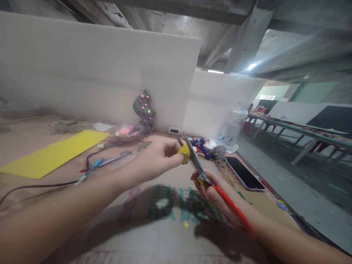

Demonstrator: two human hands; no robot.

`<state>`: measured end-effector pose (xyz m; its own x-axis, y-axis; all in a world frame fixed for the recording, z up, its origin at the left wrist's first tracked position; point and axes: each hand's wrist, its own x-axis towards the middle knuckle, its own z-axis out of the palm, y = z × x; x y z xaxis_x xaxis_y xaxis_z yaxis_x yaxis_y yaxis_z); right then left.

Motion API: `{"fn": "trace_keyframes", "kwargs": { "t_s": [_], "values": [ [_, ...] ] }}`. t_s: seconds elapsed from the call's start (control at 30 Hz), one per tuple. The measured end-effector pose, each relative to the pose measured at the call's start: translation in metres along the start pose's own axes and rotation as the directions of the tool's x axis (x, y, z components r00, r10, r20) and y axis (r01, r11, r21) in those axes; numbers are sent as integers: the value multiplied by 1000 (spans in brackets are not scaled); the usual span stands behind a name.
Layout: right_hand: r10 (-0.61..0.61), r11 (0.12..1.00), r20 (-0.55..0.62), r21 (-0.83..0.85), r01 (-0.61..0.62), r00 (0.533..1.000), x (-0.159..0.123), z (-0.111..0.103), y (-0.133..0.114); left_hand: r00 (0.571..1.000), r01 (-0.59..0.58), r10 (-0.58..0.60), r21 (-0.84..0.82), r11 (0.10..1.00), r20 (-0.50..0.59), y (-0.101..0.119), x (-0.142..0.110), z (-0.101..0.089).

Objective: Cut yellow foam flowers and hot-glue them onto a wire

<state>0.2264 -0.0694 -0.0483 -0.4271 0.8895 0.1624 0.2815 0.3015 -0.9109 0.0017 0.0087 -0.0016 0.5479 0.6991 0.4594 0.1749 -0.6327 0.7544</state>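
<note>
A: What is the left hand [154,158] doing?
B: It is pinching a small yellow piece [184,153] between its thumb and fingers.

A: And the right hand [213,189]?
B: It is gripping the scissors [195,157] around their middle. The red handles are pointing back along the forearm, and the blades are rising close beside the yellow piece. Something yellow [201,182] is also showing at these fingers, but I cannot tell its shape.

A: What is lying around them?
B: On the desk [123,242], a long yellow sheet [55,154] and some pens [115,158] are lying to the left of the left hand. A blue glue gun [202,147] and grey cord [219,154] are resting beyond the right hand, and a phone [244,173] is lying to its right. A tiny yellow scrap [186,224] is lying nearer than both hands.
</note>
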Motion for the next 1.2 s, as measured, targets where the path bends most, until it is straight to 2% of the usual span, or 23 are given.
{"fn": "trace_keyframes", "kwargs": {
  "t_s": [0.2, 0.57, 0.8, 1.0, 1.1, 1.2],
  "values": [
    [27, 999, 12, 27, -28, 1000, 1, 0, -1, 1000, -6, 5, -14, 1000, -29, -1, 0, 0],
    [44, 998, -12, 40, -43, 999, 3, 1, -1, 1000, -4, 4, 15, 1000, -7, 1, 0, -1],
    [20, 999, -20, 44, -19, 1000, 3, 1, 4, 999, 37, -37, -7, 999, 9, 3, 1, -3],
    [-20, 999, -70, 42, 23, 997, 2, 4, 0, 1000, 31, -30, -142, 989, 11, 2, 1, -2],
    [-61, 998, -97, 14, 63, 993, 1, 5, -1, 998, 46, -40, -137, 989, 48, -2, 2, -2],
    [-69, 997, -77, 18, 71, 995, 2, 4, 2, 997, 65, -61, -93, 993, 47, -5, 2, -1]
  ]
}}
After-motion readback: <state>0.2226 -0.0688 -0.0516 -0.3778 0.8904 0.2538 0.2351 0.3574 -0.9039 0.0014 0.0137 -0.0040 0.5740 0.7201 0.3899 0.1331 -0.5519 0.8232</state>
